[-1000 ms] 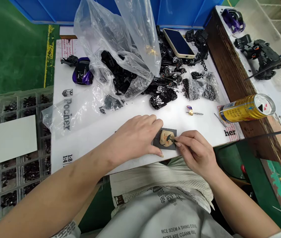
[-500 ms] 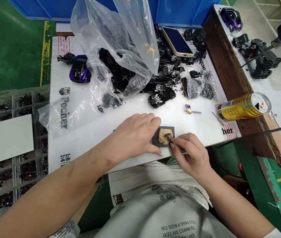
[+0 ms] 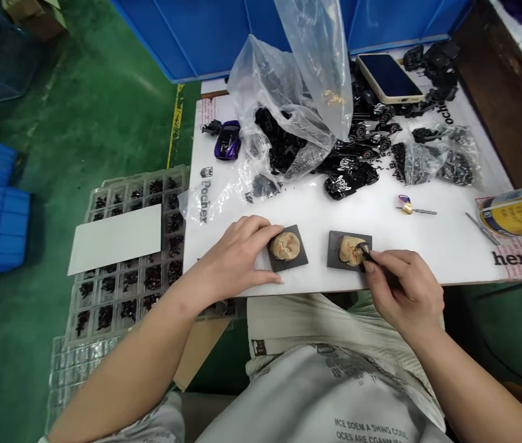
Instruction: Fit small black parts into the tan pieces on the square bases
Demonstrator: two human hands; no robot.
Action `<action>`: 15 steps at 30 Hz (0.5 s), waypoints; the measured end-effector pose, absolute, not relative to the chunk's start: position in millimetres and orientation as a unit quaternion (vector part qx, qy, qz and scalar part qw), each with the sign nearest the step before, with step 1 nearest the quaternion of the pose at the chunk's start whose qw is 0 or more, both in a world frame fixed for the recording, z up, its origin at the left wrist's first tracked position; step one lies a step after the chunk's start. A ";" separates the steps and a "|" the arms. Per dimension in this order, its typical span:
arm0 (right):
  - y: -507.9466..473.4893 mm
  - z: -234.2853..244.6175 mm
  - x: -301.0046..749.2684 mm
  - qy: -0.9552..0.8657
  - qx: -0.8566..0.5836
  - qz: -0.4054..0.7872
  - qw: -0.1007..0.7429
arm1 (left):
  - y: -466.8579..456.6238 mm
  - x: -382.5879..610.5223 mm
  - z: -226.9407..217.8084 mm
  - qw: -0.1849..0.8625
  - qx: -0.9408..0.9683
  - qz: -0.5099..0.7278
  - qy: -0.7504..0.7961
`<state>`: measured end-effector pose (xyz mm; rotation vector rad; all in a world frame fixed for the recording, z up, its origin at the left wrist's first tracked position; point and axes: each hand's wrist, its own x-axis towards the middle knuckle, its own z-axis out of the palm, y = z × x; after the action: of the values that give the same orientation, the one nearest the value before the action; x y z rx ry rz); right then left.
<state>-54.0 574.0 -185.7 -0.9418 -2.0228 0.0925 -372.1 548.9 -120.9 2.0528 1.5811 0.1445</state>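
Note:
My left hand (image 3: 237, 261) rests on the table at the left of a dark square base (image 3: 301, 253) topped with a round beige putty-like lump (image 3: 286, 246). Its fingers and thumb are spread, with the fingertips at the base's upper left corner; whether they grip it I cannot tell. A second dark base (image 3: 333, 251) carries another beige lump (image 3: 349, 251) with orange-brown marks. My right hand (image 3: 406, 286) pinches a small black part (image 3: 364, 248) against the right side of that lump. Part of this piece is hidden by the fingers.
Behind lie plastic bags (image 3: 283, 74) of black parts, black toy cars (image 3: 350, 178), a phone (image 3: 390, 77) and a purple toy car (image 3: 227, 140). A small gold-and-purple piece on a pin (image 3: 407, 208) and a yellow can (image 3: 521, 209) are at right. Compartment trays (image 3: 143, 271) stand at left.
My left hand has shifted left, away from the right-hand base, and the left base and its lump now show. My right hand still pinches the black part. The camera view has turned left.

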 end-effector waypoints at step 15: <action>608.7 -137.0 -78.1 -0.901 -0.282 0.122 0.306 | 598.0 -369.0 -136.2 0.381 0.796 0.220 0.416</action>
<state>-78.1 608.7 -137.0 -0.7471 -2.3841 0.3240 -369.0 598.0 -136.2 2.0308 1.0613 0.5606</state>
